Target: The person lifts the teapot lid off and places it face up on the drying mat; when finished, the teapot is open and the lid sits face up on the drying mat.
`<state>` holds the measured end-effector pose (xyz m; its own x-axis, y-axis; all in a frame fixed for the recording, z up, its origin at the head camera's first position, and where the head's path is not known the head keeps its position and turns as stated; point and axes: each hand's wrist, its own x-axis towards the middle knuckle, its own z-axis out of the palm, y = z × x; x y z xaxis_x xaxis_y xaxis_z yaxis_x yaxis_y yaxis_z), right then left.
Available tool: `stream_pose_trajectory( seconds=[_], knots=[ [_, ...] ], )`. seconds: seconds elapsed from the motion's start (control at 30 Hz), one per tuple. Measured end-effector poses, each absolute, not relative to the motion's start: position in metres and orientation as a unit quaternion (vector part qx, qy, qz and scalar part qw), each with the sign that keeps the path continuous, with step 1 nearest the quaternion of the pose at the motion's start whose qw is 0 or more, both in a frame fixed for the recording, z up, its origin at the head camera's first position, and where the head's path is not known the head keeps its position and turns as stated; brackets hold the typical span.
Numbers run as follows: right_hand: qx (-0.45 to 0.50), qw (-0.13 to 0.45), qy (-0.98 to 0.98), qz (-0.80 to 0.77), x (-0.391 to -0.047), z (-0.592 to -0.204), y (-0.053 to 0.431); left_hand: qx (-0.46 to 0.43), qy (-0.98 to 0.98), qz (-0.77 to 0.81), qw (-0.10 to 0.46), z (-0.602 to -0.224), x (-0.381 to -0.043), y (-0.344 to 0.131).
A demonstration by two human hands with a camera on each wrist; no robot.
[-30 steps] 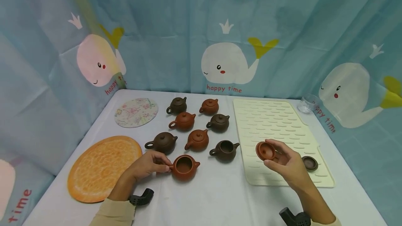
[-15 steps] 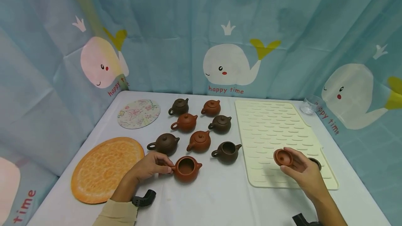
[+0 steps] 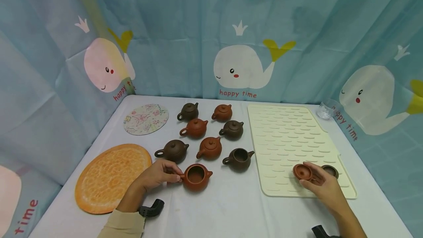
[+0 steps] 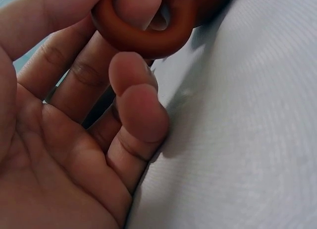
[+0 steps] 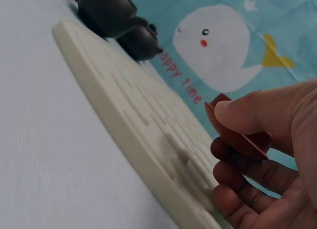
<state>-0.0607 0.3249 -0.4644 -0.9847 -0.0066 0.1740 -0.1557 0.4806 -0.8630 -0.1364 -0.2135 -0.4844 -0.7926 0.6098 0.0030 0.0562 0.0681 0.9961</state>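
My left hand [image 3: 160, 175] pinches the handle [image 4: 148, 40] of a lidless reddish-brown teapot [image 3: 195, 183] that stands on the white cloth. In the left wrist view a fingertip shows through the handle's loop. Over the front right of the cream drying mat [image 3: 284, 135], my right hand [image 3: 325, 186] holds a reddish-brown teapot lid [image 3: 302, 172] by thumb and fingers, its hollow underside facing up. The right wrist view shows this lid [image 5: 235, 135] tilted and apart from the mat. Just beyond the hand, a dark brown lid [image 3: 331, 171] lies upturned on the mat.
A lidless dark teapot [image 3: 239, 160] stands left of the mat. Several lidded teapots, among them a red one [image 3: 209, 148] and a dark one [image 3: 173, 151], stand behind. At left lie an orange round mat [image 3: 110, 179] and a floral one [image 3: 146, 119]. A clear cup [image 3: 326, 109] stands at back right.
My right hand has carried the reddish-brown lid rightward and down toward the mat, close to the dark lid. The left hand keeps its hold on the teapot handle; the view shifted slightly.
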Motion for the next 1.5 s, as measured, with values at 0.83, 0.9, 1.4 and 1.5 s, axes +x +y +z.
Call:
stream_pose_trajectory(
  seconds=[0.83, 0.9, 1.4, 1.5],
  knots=[
    [0.05, 0.048, -0.936, 0.346, -0.063, -0.47, 0.325, 0.243, 0.698, 0.636, 0.22, -0.483, -0.137, -0.213],
    [0.045, 0.046, -0.936, 0.345, -0.062, -0.468, 0.324, 0.248, 0.698, 0.636, 0.216, -0.484, -0.137, -0.214],
    [0.045, 0.036, -0.945, 0.321, -0.062, -0.462, 0.322, 0.217, 0.773, 0.574, 0.159, -0.459, -0.13, -0.217],
    [0.057, 0.046, -0.943, 0.324, -0.061, -0.459, 0.323, 0.201, 0.784, 0.569, 0.144, -0.451, -0.127, -0.217]
  ],
)
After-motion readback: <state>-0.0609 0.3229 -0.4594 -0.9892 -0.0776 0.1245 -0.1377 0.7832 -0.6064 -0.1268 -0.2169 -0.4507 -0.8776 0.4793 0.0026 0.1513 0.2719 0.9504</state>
